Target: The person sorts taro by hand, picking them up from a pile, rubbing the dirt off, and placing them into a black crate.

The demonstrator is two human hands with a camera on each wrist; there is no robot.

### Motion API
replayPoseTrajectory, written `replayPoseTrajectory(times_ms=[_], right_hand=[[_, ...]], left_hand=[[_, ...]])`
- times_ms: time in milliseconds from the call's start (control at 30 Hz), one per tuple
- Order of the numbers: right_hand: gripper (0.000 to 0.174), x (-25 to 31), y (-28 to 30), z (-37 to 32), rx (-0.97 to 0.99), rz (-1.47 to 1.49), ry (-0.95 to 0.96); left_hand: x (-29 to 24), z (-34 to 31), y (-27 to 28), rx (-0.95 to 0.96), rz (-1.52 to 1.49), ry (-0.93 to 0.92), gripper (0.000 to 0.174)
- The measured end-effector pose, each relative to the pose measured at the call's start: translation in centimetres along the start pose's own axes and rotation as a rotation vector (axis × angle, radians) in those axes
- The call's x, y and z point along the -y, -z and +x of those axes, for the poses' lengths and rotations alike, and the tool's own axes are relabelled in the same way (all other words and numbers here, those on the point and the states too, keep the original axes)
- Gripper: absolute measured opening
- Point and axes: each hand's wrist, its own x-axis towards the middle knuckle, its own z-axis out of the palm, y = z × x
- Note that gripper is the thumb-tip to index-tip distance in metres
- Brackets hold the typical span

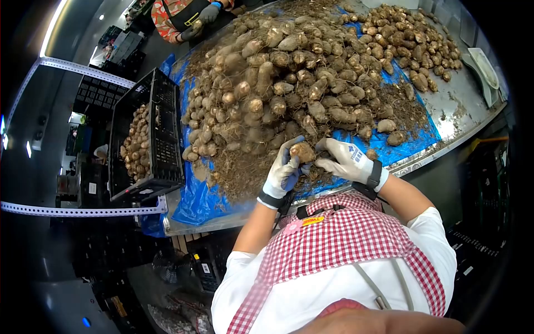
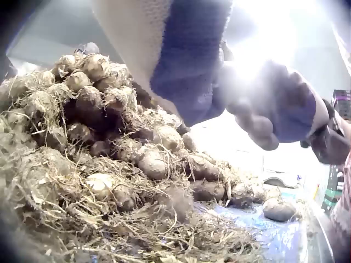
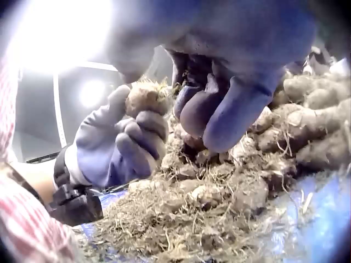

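Gloved in white and blue, the left hand (image 1: pixel 285 173) grips a brown, rough tuber (image 1: pixel 302 152) between thumb and fingers, over the near edge of a large heap of tubers (image 1: pixel 289 83). The same tuber (image 3: pixel 147 98) shows pale brown with fine roots in the right wrist view, in the left hand (image 3: pixel 123 139). Close to its right side is the right hand (image 1: pixel 347 158), fingers apart and partly bent; contact with the tuber cannot be made out. Dirt darkens the inner side of the right hand's fingers (image 3: pixel 233 115). Loose roots (image 3: pixel 181 219) lie below both hands.
A black crate (image 1: pixel 169 133) with tubers stands at the left. Blue sheeting (image 1: pixel 194 203) covers part of the metal table (image 1: pixel 459 119). A smaller tuber pile (image 1: pixel 417 42) and a pale tray (image 1: pixel 484 69) are at the right. Another person's gloved hands (image 1: pixel 208 14) show across the table.
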Motion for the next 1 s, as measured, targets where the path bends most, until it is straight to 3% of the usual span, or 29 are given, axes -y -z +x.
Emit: replayPoseTrajectory(times_ms=[100,133,233,300,333,467,500,533,633,667,700,733,767,800,900,933,1000], right_hand=[[0.041,1.0,1.0,1.2,0.05,-0.157,0.113],[0.037,0.6,0.9,1.6,0.081,-0.137,0.124],[0.031,0.8,1.1,2.5,0.286,0.116,0.095],[0.025,0.8,-0.3,2.4,0.073,-0.003,0.372],[0.02,1.0,-0.5,1.9,0.062,-0.12,0.439],[0.024,1.8,-1.1,0.3,0.101,-0.236,0.492],[0.024,1.4,-1.2,0.4,0.091,-0.228,0.455],[0.024,1.0,-1.2,0.5,0.082,-0.221,0.414],[0.024,-0.6,-1.7,0.8,0.087,-0.109,0.324],[0.023,-0.8,-1.6,0.9,0.099,-0.043,0.272],[0.023,-1.2,-1.6,1.0,0.111,0.024,0.223],[0.023,-2.4,-1.6,1.3,0.057,0.041,0.072],[0.025,-3.0,-0.8,1.7,0.091,0.089,-0.205],[0.028,-3.1,-0.4,1.5,0.052,0.109,-0.186],[0.04,-1.7,-0.7,1.7,-0.008,0.183,-0.034],[0.044,-0.9,-0.2,1.5,0.092,0.173,-0.077],[0.037,-0.6,-0.7,1.8,0.194,0.243,-0.032]], left_hand=[[-0.4,0.5,0.2,0.073,0.282,0.107,0.073],[-0.5,0.2,-0.3,0.0,0.351,0.098,0.082],[-2.0,0.2,-0.1,0.056,0.325,0.18,0.084],[-1.9,0.0,0.4,0.08,0.227,0.142,0.083],[-1.8,-0.2,0.4,0.082,0.19,0.13,0.082],[0.4,-0.7,0.0,-0.119,0.051,0.05,0.074],[1.0,-0.7,0.0,-0.189,0.017,0.024,0.073],[1.3,-0.7,0.6,-0.061,-0.109,0.113,0.061],[0.6,-0.7,0.5,0.026,-0.013,0.202,0.056],[1.4,-0.1,0.2,-0.1,-0.025,0.132,0.054],[1.3,-0.2,0.3,-0.076,-0.13,0.123,0.053],[1.0,-0.4,0.3,-0.05,-0.234,0.111,0.053],[0.8,-0.3,0.6,0.046,-0.295,0.092,0.051],[0.5,-0.2,1.0,0.144,-0.356,0.078,0.049],[0.5,-0.4,0.5,0.002,-0.213,0.1,0.048],[0.6,-0.6,0.0,-0.125,-0.136,0.137,0.048],[0.5,-0.4,-0.3,-0.111,0.052,0.102,0.048]])
